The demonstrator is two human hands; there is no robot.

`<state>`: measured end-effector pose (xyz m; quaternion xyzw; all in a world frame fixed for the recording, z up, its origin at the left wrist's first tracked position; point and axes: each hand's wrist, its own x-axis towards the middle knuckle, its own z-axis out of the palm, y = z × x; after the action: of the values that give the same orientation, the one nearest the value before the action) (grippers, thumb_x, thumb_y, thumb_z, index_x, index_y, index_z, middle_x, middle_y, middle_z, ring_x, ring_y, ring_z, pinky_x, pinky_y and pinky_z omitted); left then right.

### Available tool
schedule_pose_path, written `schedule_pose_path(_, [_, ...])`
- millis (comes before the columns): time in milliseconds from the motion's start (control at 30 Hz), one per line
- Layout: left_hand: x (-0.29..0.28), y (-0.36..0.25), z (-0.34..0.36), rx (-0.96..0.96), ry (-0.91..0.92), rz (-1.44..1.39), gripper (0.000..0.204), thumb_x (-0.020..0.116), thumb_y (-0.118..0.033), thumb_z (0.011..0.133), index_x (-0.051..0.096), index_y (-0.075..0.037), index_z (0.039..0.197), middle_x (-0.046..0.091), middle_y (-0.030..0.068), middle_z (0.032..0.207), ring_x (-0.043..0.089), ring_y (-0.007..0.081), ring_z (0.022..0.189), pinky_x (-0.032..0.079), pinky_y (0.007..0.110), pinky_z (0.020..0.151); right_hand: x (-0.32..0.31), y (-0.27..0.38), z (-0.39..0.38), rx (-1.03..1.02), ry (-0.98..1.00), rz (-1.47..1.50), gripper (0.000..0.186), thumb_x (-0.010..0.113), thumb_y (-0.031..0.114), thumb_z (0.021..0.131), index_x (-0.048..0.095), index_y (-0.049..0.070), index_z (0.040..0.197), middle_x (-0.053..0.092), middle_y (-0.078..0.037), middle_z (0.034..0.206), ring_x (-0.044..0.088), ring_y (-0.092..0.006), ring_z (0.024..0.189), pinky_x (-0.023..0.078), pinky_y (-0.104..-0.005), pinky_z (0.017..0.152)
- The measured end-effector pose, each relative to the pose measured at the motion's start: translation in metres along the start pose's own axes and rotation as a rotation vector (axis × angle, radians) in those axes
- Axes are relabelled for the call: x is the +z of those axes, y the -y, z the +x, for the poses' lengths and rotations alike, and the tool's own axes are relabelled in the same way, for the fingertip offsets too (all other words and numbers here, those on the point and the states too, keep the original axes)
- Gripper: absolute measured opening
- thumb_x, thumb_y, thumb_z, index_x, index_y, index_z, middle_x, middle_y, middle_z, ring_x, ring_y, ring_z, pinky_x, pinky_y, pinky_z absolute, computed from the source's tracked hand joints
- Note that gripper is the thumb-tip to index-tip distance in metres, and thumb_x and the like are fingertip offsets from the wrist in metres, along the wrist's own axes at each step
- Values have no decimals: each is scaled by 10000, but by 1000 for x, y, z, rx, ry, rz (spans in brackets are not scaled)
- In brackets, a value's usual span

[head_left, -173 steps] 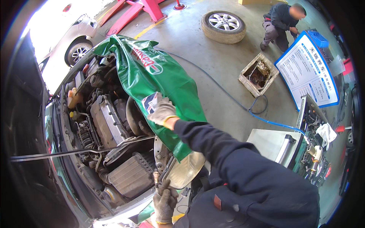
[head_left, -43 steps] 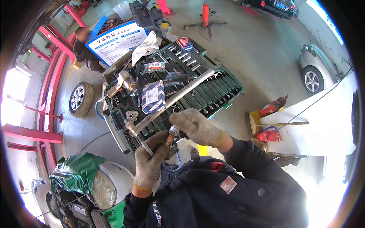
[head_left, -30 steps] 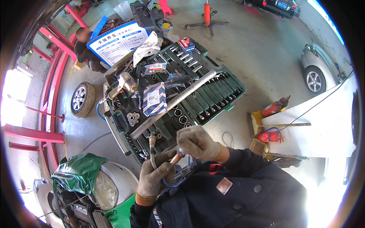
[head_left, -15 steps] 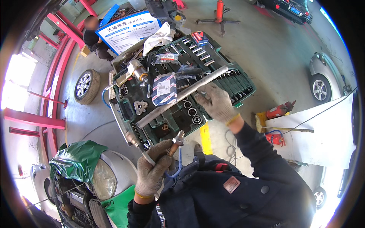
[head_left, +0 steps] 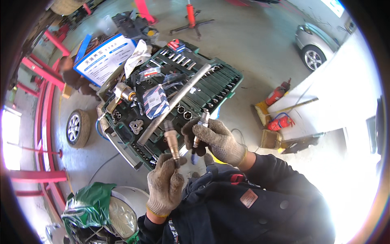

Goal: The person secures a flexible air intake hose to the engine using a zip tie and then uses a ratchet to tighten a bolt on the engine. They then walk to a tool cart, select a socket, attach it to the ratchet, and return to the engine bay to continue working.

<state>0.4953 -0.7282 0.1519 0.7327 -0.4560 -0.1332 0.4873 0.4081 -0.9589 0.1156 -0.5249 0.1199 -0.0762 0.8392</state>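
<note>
In front of my body, my left hand [head_left: 165, 186] in a knitted work glove is closed on the lower end of a brownish, worn oxygen sensor [head_left: 172, 141], held upright. Close beside it, my gloved right hand [head_left: 223, 143] grips a shinier oxygen sensor [head_left: 204, 119], its metal tip pointing up and a blue lead showing below. The two sensors stand apart, side by side. Beyond both hands lies an open dark green tool case [head_left: 206, 96] with sockets and wrenches. A long metal pipe [head_left: 177, 101] rests diagonally across it, next to a blue-and-white box [head_left: 155, 101].
On the case's left side is an air impact wrench [head_left: 126, 94]. A loose wheel [head_left: 79, 128] and red lift posts are at left, with a person [head_left: 74, 77] behind. At lower left sits a car under a green cover [head_left: 87, 206]. Fire extinguishers [head_left: 278, 96] are at right.
My right hand has come back from the pipe and taken the shinier sensor, which my left hand held along with the brownish one. The view has shifted, moving the case leftward.
</note>
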Motion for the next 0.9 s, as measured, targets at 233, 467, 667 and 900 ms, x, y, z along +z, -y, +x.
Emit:
schedule_pose_path(233, [-1, 5, -34, -127, 281, -354, 188, 604, -106, 1093, 686, 63, 1095, 712, 120, 930, 676, 196, 797, 541, 359, 731, 45, 7, -57, -111, 29, 83, 482, 677, 440, 1197, 725, -4, 1375, 768, 1, 996, 673, -90, 909, 541, -276, 783])
schedule_pose_path(467, [-2, -23, -56, -383, 268, -525, 164, 772, -106, 1057, 740, 54, 1066, 733, 92, 837, 663, 152, 708, 496, 339, 628, 71, 9, -113, -130, -27, -102, 387, 855, 281, 1098, 734, 24, 1361, 755, 2, 1108, 673, -92, 1018, 579, -312, 885])
schedule_pose_path(667, [9, -56, -56, 158, 205, -127, 176, 724, -135, 1090, 732, 23, 1012, 714, 115, 779, 700, 237, 645, 508, 380, 599, 66, 13, -149, -240, 7, -163, 416, 889, 297, 1070, 741, 26, 1349, 729, 19, 1124, 633, -97, 1059, 565, -337, 963])
schedule_pose_path(900, [47, -86, -55, 298, 231, 103, 211, 636, -151, 1105, 766, -17, 1008, 741, 128, 804, 733, 307, 664, 520, 432, 604, 31, 19, -183, -250, 34, -31, 328, 901, 258, 1058, 759, 28, 1242, 718, 22, 1048, 625, -92, 1045, 554, -332, 948])
